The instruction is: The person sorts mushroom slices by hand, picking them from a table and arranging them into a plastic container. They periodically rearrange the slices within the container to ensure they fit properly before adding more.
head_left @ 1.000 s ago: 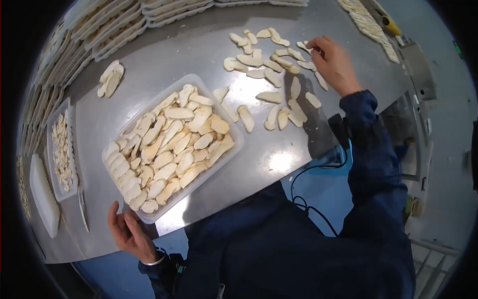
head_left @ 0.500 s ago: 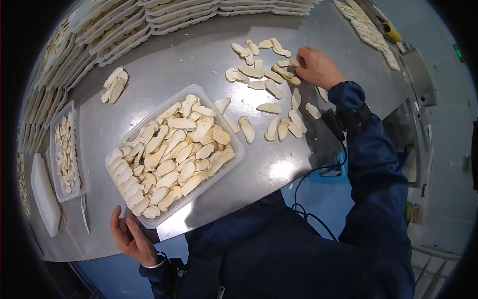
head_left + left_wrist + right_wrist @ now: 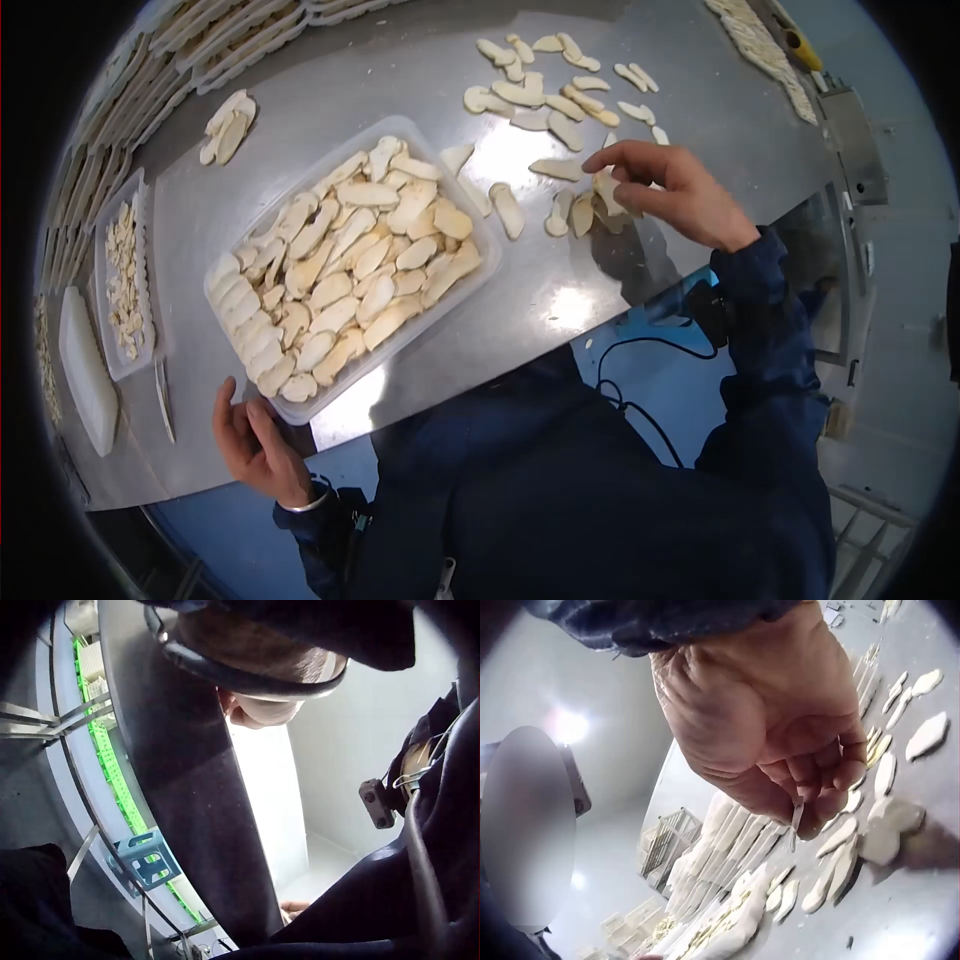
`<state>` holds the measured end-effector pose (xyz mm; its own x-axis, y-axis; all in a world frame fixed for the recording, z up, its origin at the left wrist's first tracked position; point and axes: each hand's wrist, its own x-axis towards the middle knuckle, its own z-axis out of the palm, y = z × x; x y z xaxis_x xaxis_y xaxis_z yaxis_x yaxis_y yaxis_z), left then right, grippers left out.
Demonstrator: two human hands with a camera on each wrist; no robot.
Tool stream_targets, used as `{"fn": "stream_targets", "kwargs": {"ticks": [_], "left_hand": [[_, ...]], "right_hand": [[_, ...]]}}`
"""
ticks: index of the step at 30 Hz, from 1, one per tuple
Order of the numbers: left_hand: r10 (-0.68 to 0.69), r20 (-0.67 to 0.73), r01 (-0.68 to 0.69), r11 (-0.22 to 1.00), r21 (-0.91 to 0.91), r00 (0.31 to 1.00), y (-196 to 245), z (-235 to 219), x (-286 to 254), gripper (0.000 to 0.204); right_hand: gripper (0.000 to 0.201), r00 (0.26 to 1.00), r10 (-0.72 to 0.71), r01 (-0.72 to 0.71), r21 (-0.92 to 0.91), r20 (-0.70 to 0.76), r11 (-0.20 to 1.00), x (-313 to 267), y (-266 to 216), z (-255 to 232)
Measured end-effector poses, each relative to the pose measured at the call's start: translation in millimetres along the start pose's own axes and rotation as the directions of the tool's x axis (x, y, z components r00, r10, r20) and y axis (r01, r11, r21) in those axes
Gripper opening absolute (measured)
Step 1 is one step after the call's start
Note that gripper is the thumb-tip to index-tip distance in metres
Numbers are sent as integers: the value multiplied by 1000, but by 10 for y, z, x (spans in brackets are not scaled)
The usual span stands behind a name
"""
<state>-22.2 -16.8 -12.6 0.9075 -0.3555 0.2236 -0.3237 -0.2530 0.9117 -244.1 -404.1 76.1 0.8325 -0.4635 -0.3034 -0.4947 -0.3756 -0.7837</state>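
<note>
In the head view my right hand (image 3: pixel 680 190) is over the near side of a scatter of sliced mushrooms (image 3: pixel 520 92). The right wrist view has its thumb and fingers pinching a thin mushroom slice (image 3: pixel 797 819), seen edge-on. Left of the scatter lies a clear plastic tray (image 3: pixel 397 127), filled with overlapping slices and set at a slant. Beside the tray's near corner is my left hand (image 3: pixel 258 450), its fingers loosely bent and nothing in them. The left wrist view shows only a small part of that hand (image 3: pixel 262 711), below a dark band.
Stacks of filled trays (image 3: pixel 120 130) line the table's far left. A small mushroom pile (image 3: pixel 228 127), a tray of small pieces (image 3: pixel 148 290), a white slab-like item (image 3: pixel 88 370) and a thin metal tool (image 3: pixel 165 400) lie on the left. A long row of slices (image 3: pixel 760 55) is at far right.
My right hand has moved from the far right of the loose slices back toward my body, over the nearer ones. The left hand stays by the tray corner.
</note>
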Motion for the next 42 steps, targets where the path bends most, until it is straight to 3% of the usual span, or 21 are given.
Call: {"fn": "stream_targets", "kwargs": {"ticks": [3,6,7,10,11,14,15,24,33,36,42], "left_hand": [[21,9,-21,1000,3,1000,18,2,-2,32],[40,10,-40,999,1,999,13,2,3,31],[37,11,-37,999,10,999,32,5,2,31],[34,12,-34,999,6,999,40,16,1,31],[35,12,-35,999,1,999,40,16,1,31],[34,22,-34,999,22,999,47,6,8,31],[39,26,-39,999,20,999,46,7,9,31],[45,17,-45,999,-14,999,32,4,12,32],[29,23,-28,999,-37,999,18,-7,5,34],[36,36,-35,999,-35,999,32,-13,6,34],[52,36,-51,998,-39,998,-2,-8,4,34]], "right_hand": [[29,990,-98,111,-131,104,985,-73,-70,261],[29,913,-397,409,-213,100,887,-88,3,405],[25,895,-446,433,-188,-29,882,-102,53,451],[18,891,-329,170,-442,-313,881,-277,51,400],[17,945,-169,33,-433,-280,901,-350,0,393],[24,946,-305,208,-521,-106,827,-455,6,567],[32,940,-319,211,-533,-119,820,-464,14,643],[33,890,-445,293,-624,-99,725,-403,142,721],[28,897,-414,284,-518,-154,807,-421,181,770],[31,853,-519,389,-604,-47,695,-433,134,761],[35,918,-377,251,-558,-122,791,-504,-28,807]]}}
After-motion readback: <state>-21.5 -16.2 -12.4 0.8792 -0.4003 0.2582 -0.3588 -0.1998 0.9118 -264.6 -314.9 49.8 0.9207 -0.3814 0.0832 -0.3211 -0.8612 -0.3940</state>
